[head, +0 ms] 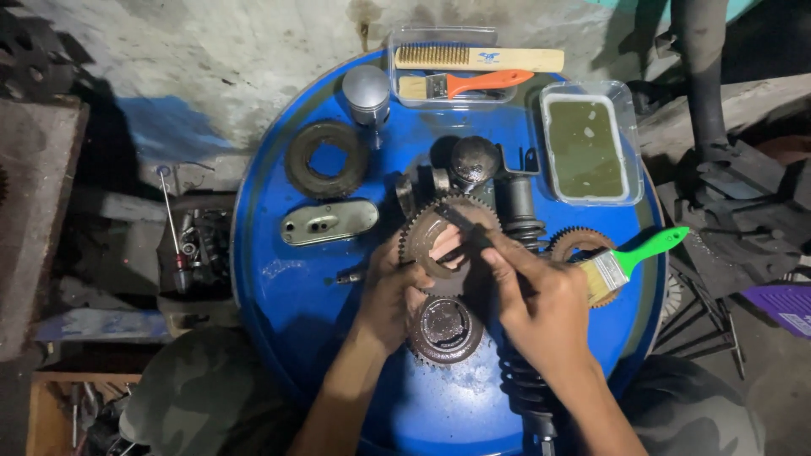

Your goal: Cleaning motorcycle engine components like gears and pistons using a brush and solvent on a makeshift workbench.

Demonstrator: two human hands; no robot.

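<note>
My left hand [395, 291] holds a rusty toothed gear ring [422, 230] upright over the blue drum lid [287, 287], fingers showing through its centre. My right hand [536, 304] grips a thin dark tool [460, 221] whose tip rests on the ring's upper rim. Below the hands a second dirty gear [445, 331] lies flat on the lid. A third gear [574, 242] sits to the right, partly under a green-handled paintbrush [629, 259].
On the lid lie a black rubber ring [325, 158], an oval metal cover [328, 222], a grey piston [367, 95], a shock absorber [521, 215], a tub of greenish liquid [585, 145] and a clear tray [405, 38] holding a wire brush and an orange-handled brush. Tools clutter the floor at left.
</note>
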